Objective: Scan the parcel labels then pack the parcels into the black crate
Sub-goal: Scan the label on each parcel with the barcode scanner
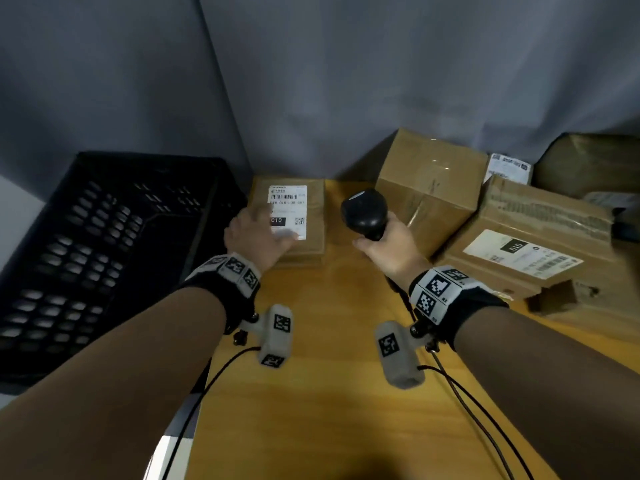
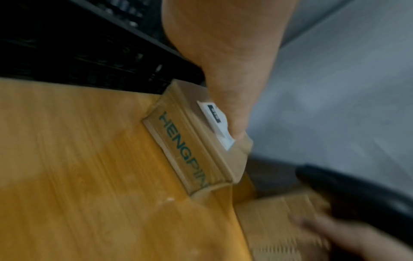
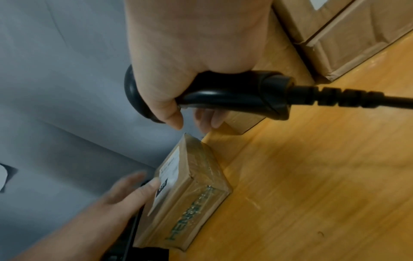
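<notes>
Small flat brown cardboard parcel [image 1: 304, 220] with white label [image 1: 288, 212] lies on orange wooden table [image 1: 311, 393], just beside black perforated plastic crate [image 1: 104, 258]. Left hand [image 1: 258, 239] over label, fingers spread, relaxed. Right hand [image 1: 391, 249] wrapped around black handheld barcode scanner [image 1: 366, 213].

Setting: a parcel packing station, staged rather than a working warehouse. Evidence: wood-grain bench [image 1: 311, 393] pushed into a corner hung with plain grey cloth [image 1: 311, 81]; taped cardboard parcels [image 1: 429, 181] bearing printed shipping labels [image 1: 519, 254] with barcodes; corded black handheld scanner [image 1: 367, 213]; black perforated crate [image 1: 104, 254] just beside the bench. Wrists carry bands [image 1: 440, 289] printed with square tracking markers.
</notes>
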Demonstrator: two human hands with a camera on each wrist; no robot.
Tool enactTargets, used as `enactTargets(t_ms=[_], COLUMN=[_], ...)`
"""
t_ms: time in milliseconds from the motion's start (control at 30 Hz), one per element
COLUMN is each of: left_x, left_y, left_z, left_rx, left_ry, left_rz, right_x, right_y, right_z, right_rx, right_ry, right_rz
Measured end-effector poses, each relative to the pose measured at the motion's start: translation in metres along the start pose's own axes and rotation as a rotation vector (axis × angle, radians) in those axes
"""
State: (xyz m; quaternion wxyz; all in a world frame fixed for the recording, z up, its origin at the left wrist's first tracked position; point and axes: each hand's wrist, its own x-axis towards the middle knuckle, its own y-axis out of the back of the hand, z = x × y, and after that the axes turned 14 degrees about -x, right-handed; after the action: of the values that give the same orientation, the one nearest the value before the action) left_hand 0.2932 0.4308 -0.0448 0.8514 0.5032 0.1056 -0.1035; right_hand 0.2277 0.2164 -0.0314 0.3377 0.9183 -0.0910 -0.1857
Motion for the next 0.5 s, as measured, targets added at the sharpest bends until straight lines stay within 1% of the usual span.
enactTargets(t_ms=[33, 67, 100, 133, 167, 267, 500], left_x=[-0.001, -0.003, -0.003, -0.003, -0.001, 0.014, 0.043], left_y=[-0.004, -0.008, -0.013, -0.017, -0.02, -0.023, -0.001], left_z=[0.005, 0.01, 0.015, 0.019, 0.024, 0.032, 0.025], left_rx=[0.079, 0.145, 0.199, 0.239, 0.25, 0.249, 0.266], left_ry=[-0.136, -0.232, -0.28, -0.292, -0.289, -0.242, -0.158], left_rz=[-0.08, -0.18, -0.261, -0.309, -0.32, -0.301, -0.263], right_x=[0.002, 0.003, 0.004, 0.006, 0.007, 0.01, 0.012], right_y=[-0.001, -0.001, -0.002, -0.002, -0.003, -0.003, -0.005], right_z=[-0.001, -0.002, -0.002, -0.002, -0.002, 0.001, 0.005], right_rx=[-0.008, -0.018, -0.026, -0.031, -0.036, -0.076, -0.11], right_ry=[0.0, 0.001, 0.002, 0.006, 0.01, 0.011, 0.039], right_rz=[0.012, 0.021, 0.028, 0.033, 0.034, 0.036, 0.034])
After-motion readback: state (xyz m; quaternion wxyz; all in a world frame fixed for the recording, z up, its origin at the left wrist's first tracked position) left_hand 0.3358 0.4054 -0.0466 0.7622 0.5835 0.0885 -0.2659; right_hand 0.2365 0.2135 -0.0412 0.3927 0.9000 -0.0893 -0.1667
